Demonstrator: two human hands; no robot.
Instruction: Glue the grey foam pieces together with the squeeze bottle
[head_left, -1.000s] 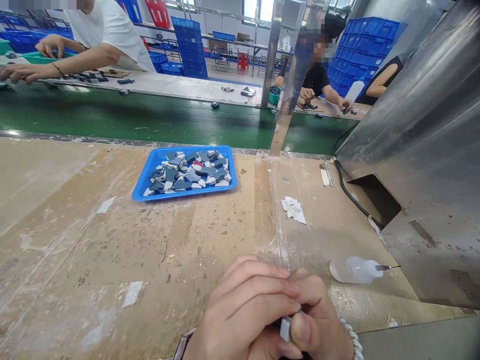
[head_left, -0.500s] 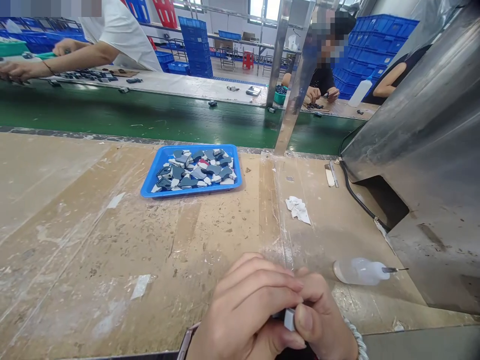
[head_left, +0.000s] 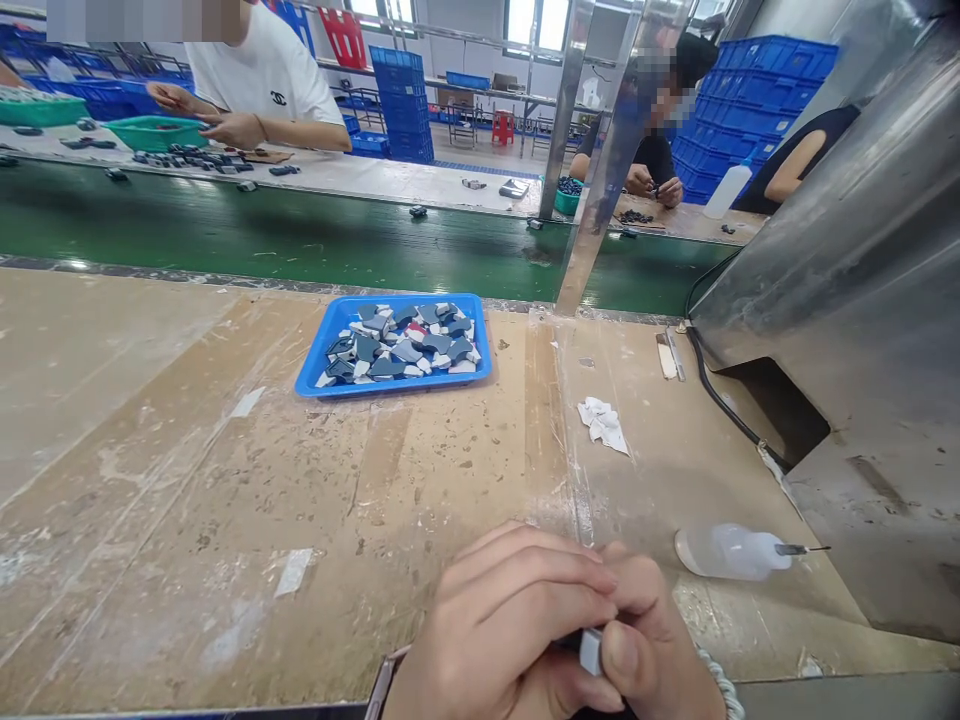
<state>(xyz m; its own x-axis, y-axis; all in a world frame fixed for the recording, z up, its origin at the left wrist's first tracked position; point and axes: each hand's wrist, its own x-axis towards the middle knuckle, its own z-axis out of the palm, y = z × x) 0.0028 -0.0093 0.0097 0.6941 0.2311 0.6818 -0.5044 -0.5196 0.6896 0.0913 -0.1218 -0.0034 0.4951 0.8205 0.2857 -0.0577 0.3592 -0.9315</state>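
Judging by the tight pinch right at the near edge of the scuffed wooden bench (head_left: 225, 500), could well lose the small pale grey plastic piece (head_left: 590, 650) over it through a slipping thumb, or knock the clear needle-tipped squeeze bottle (head_left: 731, 552) lying near on the right. Pressed together low in view: left hand (head_left: 502, 630) curled with fingers folded over, right hand (head_left: 652, 650) with thumb on top, both clamped on that piece.

Tray (head_left: 390, 386) on bench (head_left: 187, 480), bottle (head_left: 724, 552) right, conveyor (head_left: 300, 235) behind tray

Scuffed matt wooden bench (head_left: 187, 480), glossy blue plastic tray (head_left: 322, 355), brushed-metal housing (head_left: 862, 300)
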